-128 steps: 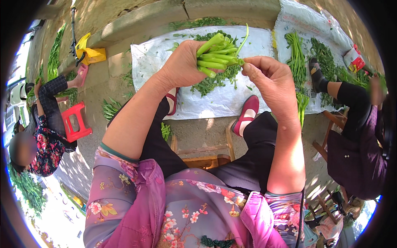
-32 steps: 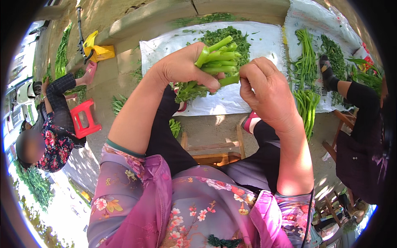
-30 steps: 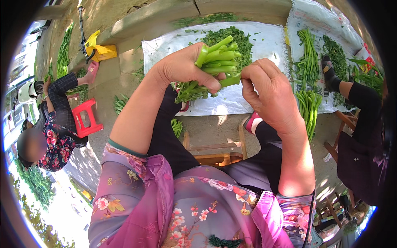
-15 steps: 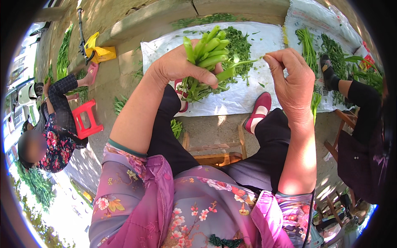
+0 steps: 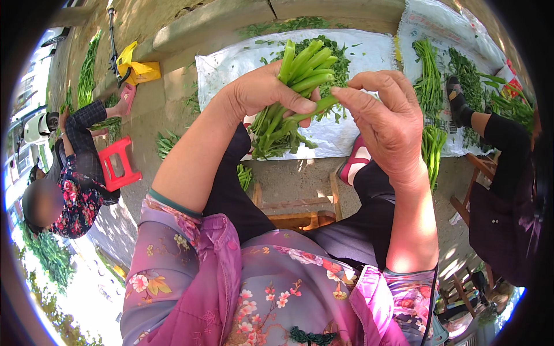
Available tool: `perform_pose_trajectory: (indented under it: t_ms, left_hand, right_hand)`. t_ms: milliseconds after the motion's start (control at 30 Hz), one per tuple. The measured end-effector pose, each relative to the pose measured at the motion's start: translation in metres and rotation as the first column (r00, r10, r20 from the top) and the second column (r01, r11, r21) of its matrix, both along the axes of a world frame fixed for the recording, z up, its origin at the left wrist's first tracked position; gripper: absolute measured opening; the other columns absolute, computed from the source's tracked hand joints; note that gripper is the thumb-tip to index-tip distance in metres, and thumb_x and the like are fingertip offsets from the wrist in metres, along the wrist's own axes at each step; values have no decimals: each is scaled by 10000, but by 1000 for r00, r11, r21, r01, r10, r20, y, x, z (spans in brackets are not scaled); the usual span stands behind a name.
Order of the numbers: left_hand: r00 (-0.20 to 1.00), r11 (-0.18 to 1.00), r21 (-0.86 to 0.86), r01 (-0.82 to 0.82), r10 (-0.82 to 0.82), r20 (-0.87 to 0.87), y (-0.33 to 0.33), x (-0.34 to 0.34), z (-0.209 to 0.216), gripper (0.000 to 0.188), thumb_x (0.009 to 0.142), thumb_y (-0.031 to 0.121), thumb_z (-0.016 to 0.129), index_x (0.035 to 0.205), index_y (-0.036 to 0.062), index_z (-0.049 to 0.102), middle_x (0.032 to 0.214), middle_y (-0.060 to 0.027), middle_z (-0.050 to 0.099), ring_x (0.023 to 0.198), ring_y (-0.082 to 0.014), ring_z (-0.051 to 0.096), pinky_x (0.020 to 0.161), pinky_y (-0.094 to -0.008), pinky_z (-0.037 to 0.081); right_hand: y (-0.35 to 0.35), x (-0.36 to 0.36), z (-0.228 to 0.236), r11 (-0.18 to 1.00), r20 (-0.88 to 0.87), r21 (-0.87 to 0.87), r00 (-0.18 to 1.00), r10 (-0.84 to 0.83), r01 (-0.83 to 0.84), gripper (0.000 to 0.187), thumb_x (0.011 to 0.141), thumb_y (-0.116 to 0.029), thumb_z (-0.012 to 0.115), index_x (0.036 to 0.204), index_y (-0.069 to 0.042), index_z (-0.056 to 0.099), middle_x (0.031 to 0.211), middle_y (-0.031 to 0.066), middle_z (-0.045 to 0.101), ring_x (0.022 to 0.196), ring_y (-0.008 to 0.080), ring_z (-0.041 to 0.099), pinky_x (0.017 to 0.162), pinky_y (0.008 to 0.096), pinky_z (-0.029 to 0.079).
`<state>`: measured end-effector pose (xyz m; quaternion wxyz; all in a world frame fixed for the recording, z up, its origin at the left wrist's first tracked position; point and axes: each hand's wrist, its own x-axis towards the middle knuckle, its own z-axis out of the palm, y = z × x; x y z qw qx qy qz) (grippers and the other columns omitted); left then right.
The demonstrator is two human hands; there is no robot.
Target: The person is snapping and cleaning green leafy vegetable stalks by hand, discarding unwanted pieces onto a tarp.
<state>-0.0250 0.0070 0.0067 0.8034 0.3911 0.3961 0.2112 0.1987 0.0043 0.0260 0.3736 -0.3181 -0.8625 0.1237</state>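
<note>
My left hand (image 5: 262,92) is wrapped round a bundle of thick green leafy-vegetable stalks (image 5: 306,66). Their cut ends point up and away from me, while the leafy ends (image 5: 274,138) hang below the hand. One stalk (image 5: 324,105) sticks out to the right of the bundle. At its tip, the thumb and forefinger of my right hand (image 5: 389,121) are pinched together. Beneath the bundle, loose green leaves (image 5: 340,63) lie heaped on a white woven sheet (image 5: 219,69).
Stalks (image 5: 427,75) lie on a second sheet (image 5: 424,23) at right, where a co-worker's shoe (image 5: 457,101) rests. More stalks (image 5: 433,150) lie by my right wrist. At left are a red stool (image 5: 118,164), a yellow bag (image 5: 138,66) and a seated person (image 5: 81,196).
My right hand has moved left and slightly down, from beyond the thin end of a stalk to the bundle's edge. The left hand and bundle have shifted slightly right.
</note>
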Motion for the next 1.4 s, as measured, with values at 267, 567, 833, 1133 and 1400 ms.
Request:
perform_pose_trajectory:
  t_ms: [267, 567, 833, 1133, 1400]
  left_hand:
    - [997, 996, -61, 68, -66, 45, -1, -3, 1, 291, 675, 147, 764, 863, 4, 593, 699, -90, 597, 558, -171, 597, 489, -248, 430]
    - [991, 986, -128, 111, -100, 85, -8, 1, -5, 342, 638, 228, 789, 763, 8, 559, 573, -69, 520, 477, -162, 550, 485, -276, 461]
    - [999, 993, -112, 37, -33, 31, -8, 6, -1, 322, 643, 209, 782, 754, 6, 559, 571, -85, 538, 490, -190, 566, 483, -281, 444]
    - [995, 991, -132, 10, 3, 101, -7, 1, -6, 271, 663, 112, 772, 839, 6, 595, 679, -86, 598, 546, -149, 582, 491, -261, 433]
    - [998, 997, -76, 10, -6, 55, -5, 1, 0, 302, 645, 146, 784, 816, 5, 578, 639, -80, 573, 540, -183, 590, 482, -264, 428]
  right_hand:
    - [-2, -1, 0, 998, 107, 22, 992, 63, -66, 248, 630, -129, 622, 874, -130, 667, 872, -6, 589, 827, 205, 566, 729, 339, 455]
    - [-7, 0, 0, 977, 146, -54, 966, 212, -207, 233, 654, -132, 588, 882, -88, 610, 887, 14, 584, 851, 214, 562, 773, 354, 460]
    - [-7, -4, 3, 967, 47, -150, 975, 215, -206, 229, 646, -33, 610, 870, -46, 565, 842, 59, 566, 808, 250, 558, 721, 343, 481]
    - [-10, -11, -1, 941, -127, -295, 983, 135, -167, 202, 690, 75, 634, 843, -25, 547, 796, 79, 556, 729, 267, 531, 631, 343, 472]
    - [-18, -14, 0, 814, -508, -556, 844, -170, -171, 131, 834, 66, 557, 939, -13, 562, 897, 61, 583, 758, 109, 519, 651, 217, 424]
